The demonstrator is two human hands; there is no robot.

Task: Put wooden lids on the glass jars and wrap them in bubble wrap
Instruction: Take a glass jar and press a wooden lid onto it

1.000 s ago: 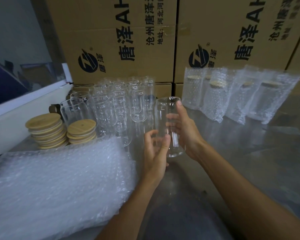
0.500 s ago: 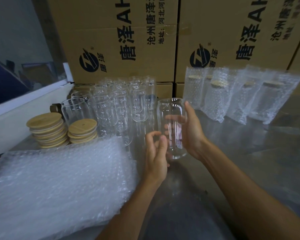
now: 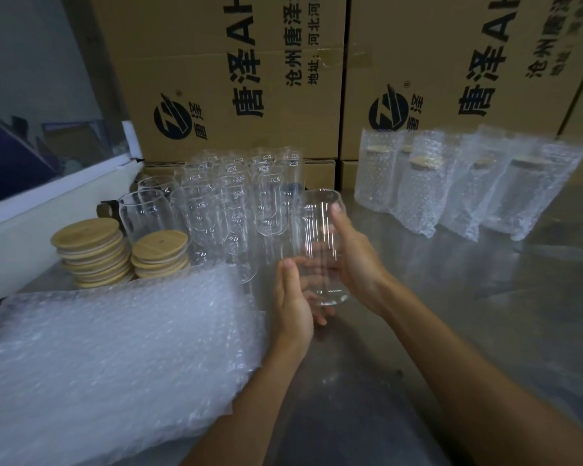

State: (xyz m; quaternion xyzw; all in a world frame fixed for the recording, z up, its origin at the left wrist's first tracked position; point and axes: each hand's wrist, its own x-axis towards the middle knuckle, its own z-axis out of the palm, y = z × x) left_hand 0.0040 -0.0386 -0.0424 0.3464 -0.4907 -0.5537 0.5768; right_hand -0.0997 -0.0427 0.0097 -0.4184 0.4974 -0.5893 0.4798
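Note:
A clear glass jar without a lid is held upright above the steel table. My right hand grips its right side, thumb near the rim. My left hand cups the jar's lower left side and base. Several bare jars stand in a cluster behind. Two stacks of wooden lids sit at the left. A pile of bubble wrap bags lies at the front left. Several wrapped, lidded jars lean at the back right.
Large printed cardboard boxes form a wall behind the table. A white ledge with a window runs along the left. The steel tabletop stretches to the right of my arms.
The jar has come slightly down and towards me. My left hand has closed in under its base and lower side; my right hand keeps its grip.

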